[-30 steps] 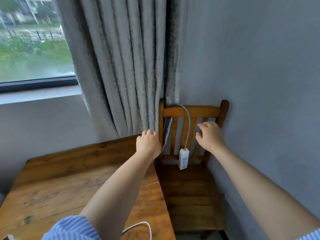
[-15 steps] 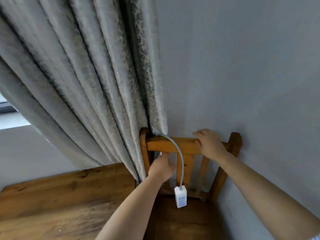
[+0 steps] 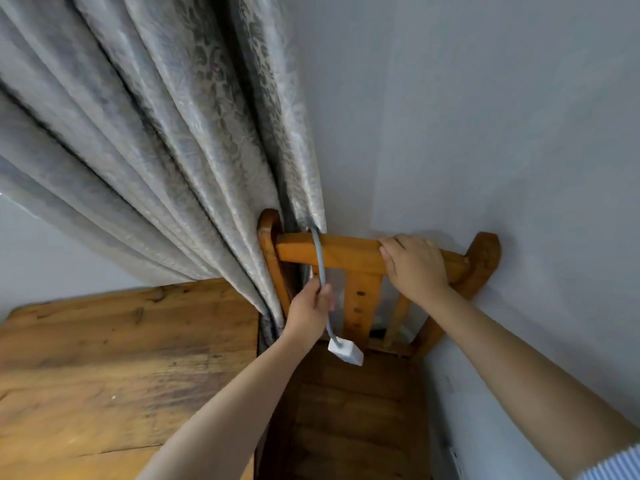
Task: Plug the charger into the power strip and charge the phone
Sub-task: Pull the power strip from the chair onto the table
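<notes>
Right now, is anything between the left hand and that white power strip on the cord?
Nothing visible. The left hand is closed on the grey cord just above the power strip, which hangs free over the chair seat. The right hand grips the chair's top rail.

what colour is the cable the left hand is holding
Grey, running over the chair rail to a white power strip; the cable shows best in the head view.

A grey patterned fabric curtain hangs in deep folds down the left, its lower edge bunched against the left post of an orange-brown wooden slat-back chair. The chair's back stands close against a plain pale grey wall. A worn brown wooden table sits just left of the chair's seat.
</notes>
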The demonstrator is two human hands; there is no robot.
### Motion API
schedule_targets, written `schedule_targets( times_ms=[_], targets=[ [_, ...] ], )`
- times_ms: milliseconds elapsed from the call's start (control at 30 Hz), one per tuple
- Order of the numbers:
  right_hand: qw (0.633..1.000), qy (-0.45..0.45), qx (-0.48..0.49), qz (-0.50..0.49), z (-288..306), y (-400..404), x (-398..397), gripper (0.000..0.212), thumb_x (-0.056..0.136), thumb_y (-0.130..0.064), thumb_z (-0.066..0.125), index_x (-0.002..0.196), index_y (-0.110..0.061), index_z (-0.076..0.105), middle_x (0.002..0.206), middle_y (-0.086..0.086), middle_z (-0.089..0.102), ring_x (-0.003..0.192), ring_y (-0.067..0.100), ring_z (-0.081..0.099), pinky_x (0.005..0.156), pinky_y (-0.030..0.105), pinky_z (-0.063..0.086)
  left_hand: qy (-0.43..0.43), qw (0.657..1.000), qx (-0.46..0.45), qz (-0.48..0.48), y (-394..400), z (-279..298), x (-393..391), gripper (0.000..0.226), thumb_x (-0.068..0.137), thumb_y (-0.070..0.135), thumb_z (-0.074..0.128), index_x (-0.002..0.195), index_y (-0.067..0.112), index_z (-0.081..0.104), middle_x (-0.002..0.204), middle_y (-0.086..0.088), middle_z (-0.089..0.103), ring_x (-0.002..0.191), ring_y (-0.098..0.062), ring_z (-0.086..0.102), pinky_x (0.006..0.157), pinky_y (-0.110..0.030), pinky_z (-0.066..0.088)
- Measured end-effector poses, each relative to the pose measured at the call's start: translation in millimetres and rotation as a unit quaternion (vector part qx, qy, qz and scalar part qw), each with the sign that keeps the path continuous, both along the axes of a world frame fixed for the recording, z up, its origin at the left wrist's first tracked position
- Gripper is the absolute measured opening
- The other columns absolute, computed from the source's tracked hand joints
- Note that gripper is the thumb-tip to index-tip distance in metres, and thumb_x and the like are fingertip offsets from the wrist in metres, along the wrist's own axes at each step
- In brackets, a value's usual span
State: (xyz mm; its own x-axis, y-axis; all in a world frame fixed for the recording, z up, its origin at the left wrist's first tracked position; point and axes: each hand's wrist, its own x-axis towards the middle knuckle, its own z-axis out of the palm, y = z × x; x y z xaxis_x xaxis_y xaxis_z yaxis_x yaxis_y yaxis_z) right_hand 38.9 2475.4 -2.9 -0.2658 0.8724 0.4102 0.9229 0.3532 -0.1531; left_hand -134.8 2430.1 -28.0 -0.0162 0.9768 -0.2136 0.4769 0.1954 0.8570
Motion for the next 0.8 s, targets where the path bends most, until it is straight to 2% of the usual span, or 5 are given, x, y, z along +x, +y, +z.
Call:
schedule_targets(
  times_ms=[233, 433, 567, 633, 800],
  targets=[
    [0.999, -0.042, -0.001, -0.010, 2.2, -8.7, -7.9, 0.016, 0.075, -0.004, 0.069, 0.089, 0.002, 0.067, 0.077, 0.021, 0.071, 0.067, 0.035, 0.067, 0.062, 0.038, 0.054, 0.061, 0.987, 0.121, 0.091, 2.6, 32.1, -37.0, 0.033, 0.097, 0.023, 0.031, 0.066, 0.016, 0.039, 0.056, 0.000, 0.041, 0.049, -0.014, 0.037, 0.045, -0.022, 0.031],
    [0.996, -0.072, 0.005, 0.057, 9.6, -3.6, -37.1, 0.041, 0.051, 0.003, 0.082, 0.090, -0.002, 0.071, 0.077, 0.018, 0.072, 0.070, 0.033, 0.068, 0.061, 0.038, 0.057, 0.105, 0.965, 0.144, 0.194, 30.4, 70.0, -51.1, 0.039, 0.098, 0.020, 0.031, 0.059, 0.021, 0.036, 0.055, 0.001, 0.037, 0.047, -0.014, 0.034, 0.043, -0.024, 0.021],
    [0.997, -0.009, -0.049, 0.059, 2.1, 1.9, -52.1, 0.045, 0.068, 0.012, 0.064, 0.111, 0.000, 0.061, 0.102, 0.026, 0.067, 0.099, 0.040, 0.060, 0.086, 0.048, 0.049, 0.085, 0.947, 0.108, 0.290, 50.2, 87.4, -69.8, 0.030, 0.098, 0.018, 0.031, 0.096, 0.002, 0.056, 0.058, 0.001, 0.040, 0.050, -0.017, 0.038, 0.042, -0.027, 0.026],
    [0.998, 0.021, -0.033, 0.044, -2.4, 1.1, -52.4, 0.047, 0.060, 0.016, 0.069, 0.104, 0.000, 0.065, 0.094, 0.025, 0.069, 0.090, 0.041, 0.063, 0.080, 0.050, 0.052, 0.120, 0.946, 0.080, 0.291, 54.4, 94.2, -83.6, 0.033, 0.098, 0.019, 0.031, 0.107, -0.002, 0.055, 0.059, -0.001, 0.041, 0.049, -0.016, 0.038, 0.041, -0.028, 0.027],
    [0.999, 0.019, -0.019, 0.024, -2.3, 1.1, -54.8, 0.048, 0.052, 0.017, 0.072, 0.098, 0.000, 0.068, 0.087, 0.022, 0.071, 0.083, 0.040, 0.066, 0.075, 0.049, 0.054, 0.150, 0.965, 0.010, 0.214, 51.7, 111.6, -104.2, 0.020, 0.094, 0.013, 0.037, 0.088, 0.005, 0.054, 0.056, -0.004, 0.040, 0.046, -0.017, 0.034, 0.043, -0.028, 0.028]
  ],
)
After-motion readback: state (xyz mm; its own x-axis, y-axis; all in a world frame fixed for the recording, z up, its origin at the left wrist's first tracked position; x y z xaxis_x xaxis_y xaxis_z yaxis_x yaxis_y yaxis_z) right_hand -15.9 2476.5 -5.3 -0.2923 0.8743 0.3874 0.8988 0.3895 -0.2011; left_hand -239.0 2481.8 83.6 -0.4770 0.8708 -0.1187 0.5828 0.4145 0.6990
